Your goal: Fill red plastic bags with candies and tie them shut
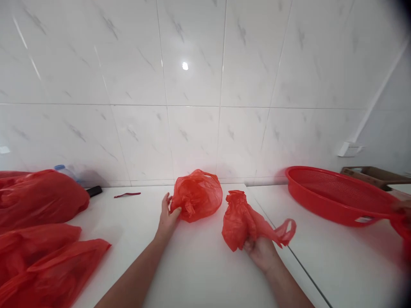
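Observation:
My left hand (170, 214) grips the left edge of a puffed-out red plastic bag (202, 192) that sits on the white table near the wall. Its thumb presses on the front of the bag and the fingers reach round the side. To the right, my right hand (258, 250) has its fingers curled round a crumpled red plastic bag (239, 220), held up over the table. One handle loop of this bag trails out to the right. Part of my right fingers is hidden behind the plastic.
Full red bags (41, 196) are heaped at the left, by a dark phone-like object (94, 191) and a blue-capped bottle (64, 171). A thin red strip (127, 194) lies nearby. At the right are a large red sieve basket (324, 209), a cardboard box (375, 176) and another person's hand (403, 207).

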Available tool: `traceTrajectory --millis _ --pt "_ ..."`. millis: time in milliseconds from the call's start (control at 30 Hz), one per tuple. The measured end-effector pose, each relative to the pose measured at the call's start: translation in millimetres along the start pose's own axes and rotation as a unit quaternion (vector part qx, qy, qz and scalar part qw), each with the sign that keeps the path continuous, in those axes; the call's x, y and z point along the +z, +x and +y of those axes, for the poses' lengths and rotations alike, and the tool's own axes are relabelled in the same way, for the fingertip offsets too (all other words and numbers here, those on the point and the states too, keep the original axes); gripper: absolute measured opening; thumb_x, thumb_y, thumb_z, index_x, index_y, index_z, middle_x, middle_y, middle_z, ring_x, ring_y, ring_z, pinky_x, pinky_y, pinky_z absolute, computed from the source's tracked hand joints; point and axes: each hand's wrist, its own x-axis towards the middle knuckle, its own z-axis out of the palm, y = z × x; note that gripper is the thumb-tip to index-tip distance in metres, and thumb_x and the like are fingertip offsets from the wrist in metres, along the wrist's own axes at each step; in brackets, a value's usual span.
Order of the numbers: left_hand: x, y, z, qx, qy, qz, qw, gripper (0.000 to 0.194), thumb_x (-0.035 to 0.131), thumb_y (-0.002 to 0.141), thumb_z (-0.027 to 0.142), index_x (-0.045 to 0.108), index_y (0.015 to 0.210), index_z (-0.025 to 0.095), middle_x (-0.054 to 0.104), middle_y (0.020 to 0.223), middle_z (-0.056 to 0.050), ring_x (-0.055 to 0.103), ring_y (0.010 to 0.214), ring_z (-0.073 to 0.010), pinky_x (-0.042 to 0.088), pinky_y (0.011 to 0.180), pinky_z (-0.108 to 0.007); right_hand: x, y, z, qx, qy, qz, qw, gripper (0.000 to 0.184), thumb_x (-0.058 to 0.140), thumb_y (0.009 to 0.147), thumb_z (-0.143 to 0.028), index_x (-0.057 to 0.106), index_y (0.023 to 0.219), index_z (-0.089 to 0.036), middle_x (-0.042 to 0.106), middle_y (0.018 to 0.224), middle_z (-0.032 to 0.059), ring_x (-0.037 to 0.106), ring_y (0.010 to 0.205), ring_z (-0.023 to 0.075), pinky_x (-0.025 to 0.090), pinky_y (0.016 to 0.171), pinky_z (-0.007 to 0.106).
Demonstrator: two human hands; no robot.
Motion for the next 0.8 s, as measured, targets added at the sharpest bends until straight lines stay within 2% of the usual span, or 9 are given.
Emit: traceTrajectory --millis 67,133,233,333,400,467,567,667,800 --pt "2.7 -11 12 0.125 0.078 0.026 0.989 0.067 0.064 0.074 0.033 0.036 0.135 0.022 0.034 0.144 -0.013 0.033 0.132 -0.0304 0.033 0.104 -0.048 -10 -11 -5 -0.023 -0.032 0.023 0.999 0.028 0.072 0.065 -0.040 0.048 0.067 -0.024 0.046 0.050 -0.0065 0.042 0.042 0.0102 0.037 0.040 0.025" --pt "11.2 -30 24 0.281 0.168 0.008 0.945 0.055 0.065 0.076 0.029 0.046 0.127 0.022 0.040 0.139 -0.013 0.033 0.131 -0.0313 0.030 0.106 -0.051 -15 -21 -6 -0.037 -0.069 0.031 0.996 0.027 0.069 0.068 -0.045 0.051 0.072 -0.024 0.051 0.054 -0.0046 0.046 0.044 0.0119 0.038 0.042 0.027" --pt "34.2 -67 40 0.362 0.171 -0.179 0.899 0.036 0.062 0.080 0.022 0.054 0.116 0.025 0.056 0.114 -0.010 0.055 0.105 -0.0230 0.047 0.090 -0.039 -14 -35 1 -0.034 -0.121 0.019 0.992 0.026 0.066 0.070 -0.047 0.054 0.073 -0.025 0.056 0.059 -0.0013 0.053 0.052 0.0158 0.042 0.048 0.030" --pt "58.0 -98 52 0.258 0.115 -0.313 0.907 0.062 0.076 0.066 0.029 0.050 0.123 0.026 0.056 0.111 -0.009 0.057 0.095 -0.0224 0.051 0.079 -0.036 -1 -48 9 -0.048 -0.207 -0.040 0.976 0.028 0.062 0.073 -0.051 0.056 0.071 -0.024 0.056 0.064 0.0003 0.053 0.059 0.0169 0.043 0.053 0.031" --pt "66.0 -107 58 0.160 0.065 -0.306 0.936 0.046 0.075 0.065 0.030 0.060 0.108 0.025 0.059 0.102 -0.007 0.057 0.087 -0.0219 0.051 0.073 -0.035 9 -54 9 -0.039 -0.268 -0.087 0.959 0.033 0.054 0.078 -0.054 0.055 0.069 -0.023 0.053 0.064 0.0000 0.049 0.058 0.0155 0.043 0.055 0.030" --pt "65.3 -105 62 0.062 -0.018 -0.289 0.955 0.011 0.066 0.073 0.028 0.064 0.082 0.021 0.060 0.084 -0.004 0.056 0.075 -0.0186 0.048 0.064 -0.031 16 -57 3 -0.013 -0.303 -0.136 0.943 0.031 0.050 0.082 -0.050 0.056 0.070 -0.022 0.053 0.065 -0.0004 0.048 0.059 0.0140 0.042 0.058 0.029" --pt "55.0 -92 64 -0.093 -0.174 -0.285 0.938 0.010 0.060 0.077 0.025 0.058 0.068 0.019 0.057 0.066 0.000 0.053 0.061 -0.0137 0.044 0.058 -0.027 19 -57 -10 -0.012 -0.335 -0.170 0.926 0.018 0.057 0.077 -0.038 0.060 0.080 -0.020 0.056 0.072 -0.0012 0.048 0.063 0.0122 0.040 0.059 0.025" --pt "46.7 -79 58 -0.214 -0.271 -0.236 0.908 0.014 0.063 0.075 0.028 0.054 0.070 0.018 0.056 0.066 0.002 0.050 0.057 -0.0100 0.043 0.057 -0.024 11 -51 -20 -0.037 -0.363 -0.074 0.928 0.018 0.058 0.074 -0.036 0.060 0.074 -0.019 0.053 0.063 -0.0029 0.044 0.057 0.0107 0.034 0.053 0.023" --pt "43.9 -66 41 -0.231 -0.277 -0.165 0.918 0.025 0.058 0.078 0.042 0.050 0.075 0.019 0.056 0.073 0.001 0.054 0.063 -0.0106 0.048 0.064 -0.027 -10 -40 -31 -0.062 -0.288 0.102 0.950 0.016 0.058 0.074 -0.037 0.061 0.075 -0.021 0.063 0.074 -0.0005 0.056 0.070 0.0143 0.041 0.056 0.022"
